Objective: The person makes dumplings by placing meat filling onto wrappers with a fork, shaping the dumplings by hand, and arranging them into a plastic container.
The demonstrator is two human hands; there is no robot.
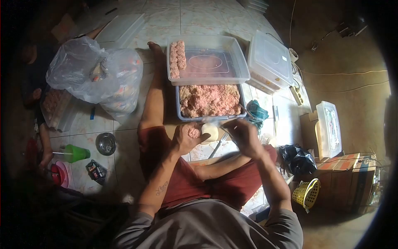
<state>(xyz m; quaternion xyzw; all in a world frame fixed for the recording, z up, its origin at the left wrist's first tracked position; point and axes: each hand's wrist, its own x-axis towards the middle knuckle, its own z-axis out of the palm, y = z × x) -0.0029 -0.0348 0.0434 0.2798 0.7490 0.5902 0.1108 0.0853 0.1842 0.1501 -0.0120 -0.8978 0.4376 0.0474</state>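
Pinkish minced meat (193,133) sits in my left hand (182,140), whose fingers curl around it. Close to its thumb is a pale round stack (209,132) that looks like dumpling wrappers. My right hand (245,137) is closed, fingertips together, to the right of that stack; a thin blurred thing shows at the fingers and I cannot make it out. A fork-like metal utensil (219,145) lies between my hands. Just beyond them stands a blue-rimmed tub (178,108) full of minced meat (211,99). Behind it, a clear plastic box (238,62) holds rows of shaped meat pieces (177,58) along its left side.
Lidded plastic boxes (271,58) stand at the right, near a green checked cloth (257,113). A black bag (296,159), yellow basket (306,194) and cardboard boxes (344,178) are further right. On the left are a filled plastic bag (120,79), green cup (77,153) and another person's arm (44,143).
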